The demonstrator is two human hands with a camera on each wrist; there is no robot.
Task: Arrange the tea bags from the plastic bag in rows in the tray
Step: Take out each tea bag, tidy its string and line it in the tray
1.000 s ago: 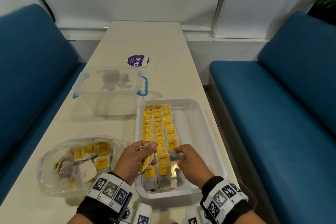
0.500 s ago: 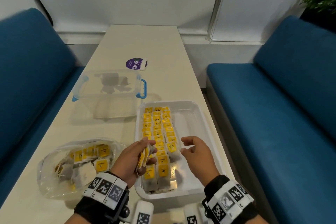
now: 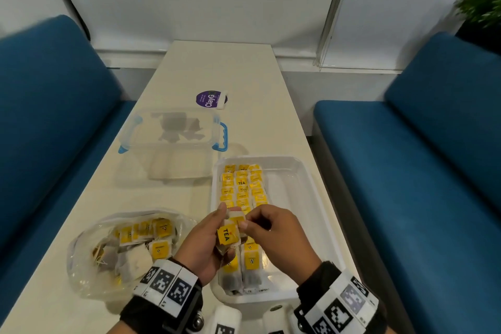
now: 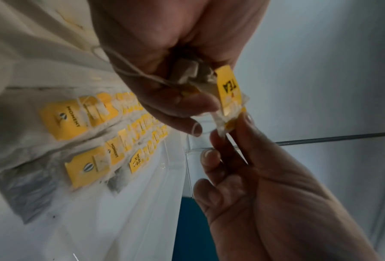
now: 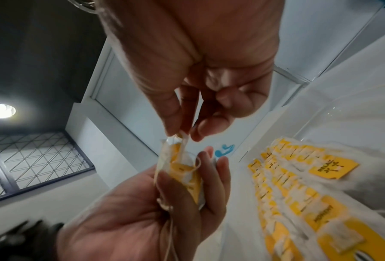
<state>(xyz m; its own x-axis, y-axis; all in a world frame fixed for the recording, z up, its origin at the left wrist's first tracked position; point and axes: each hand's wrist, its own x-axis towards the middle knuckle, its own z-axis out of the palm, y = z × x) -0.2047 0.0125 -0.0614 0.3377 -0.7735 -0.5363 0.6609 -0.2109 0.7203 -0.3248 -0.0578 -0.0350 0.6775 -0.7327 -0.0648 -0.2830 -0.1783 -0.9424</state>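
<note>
Yellow tags reading "TEA", "MOMENT" and "RELAX" mark the tea bags rowed in the white tray. Left hand grips a small bunch over the tray's near end; right hand fingers pinch its top bag. Plastic bag of more sits left on the tabletop, beyond it a purple "ClayG" sticker.

tea bags in rows in tray, plastic bag left of tray, lidded box behind bag

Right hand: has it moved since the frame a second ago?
Yes. The right hand has lifted off the rows in the tray and moved left, toward the left hand, where it now pinches a tea bag from that hand's bunch.
</note>
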